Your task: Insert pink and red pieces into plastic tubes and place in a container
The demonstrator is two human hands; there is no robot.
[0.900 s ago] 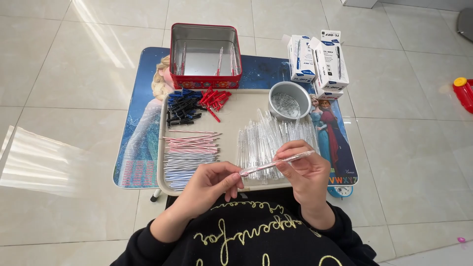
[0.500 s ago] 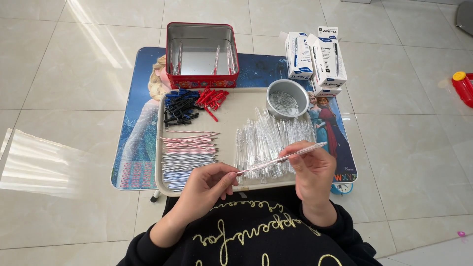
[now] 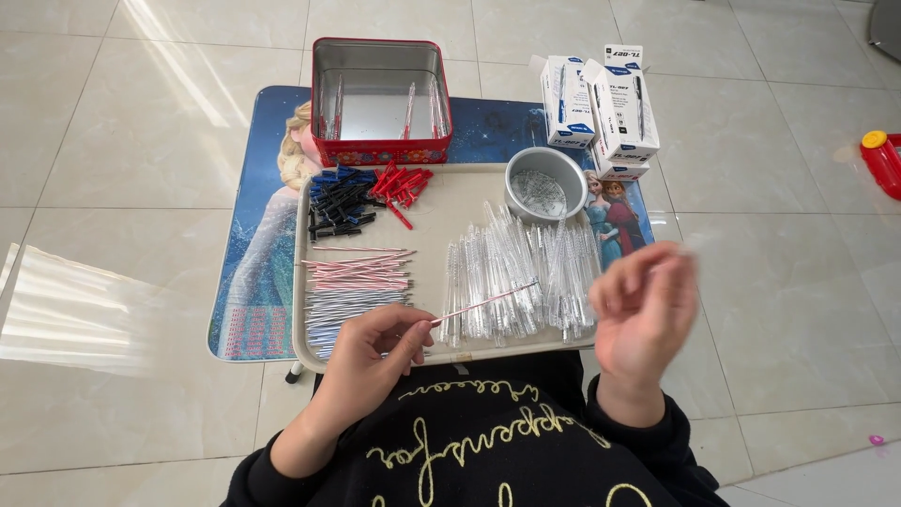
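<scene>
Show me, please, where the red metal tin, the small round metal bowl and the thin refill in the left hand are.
red metal tin (image 3: 380, 150), head view, front wall.
round metal bowl (image 3: 523, 166), head view, rim.
thin refill (image 3: 486, 301), head view, mid-length.
left hand (image 3: 375, 352), head view, back.

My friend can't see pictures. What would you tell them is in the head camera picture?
A person's left hand pinches a thin red pen refill over a tray on a small table, while the right hand is raised and blurred beside it. The tray holds clear pen tubes, more refills, pen caps and a small round bowl; a red tin and white boxes sit behind.
</scene>
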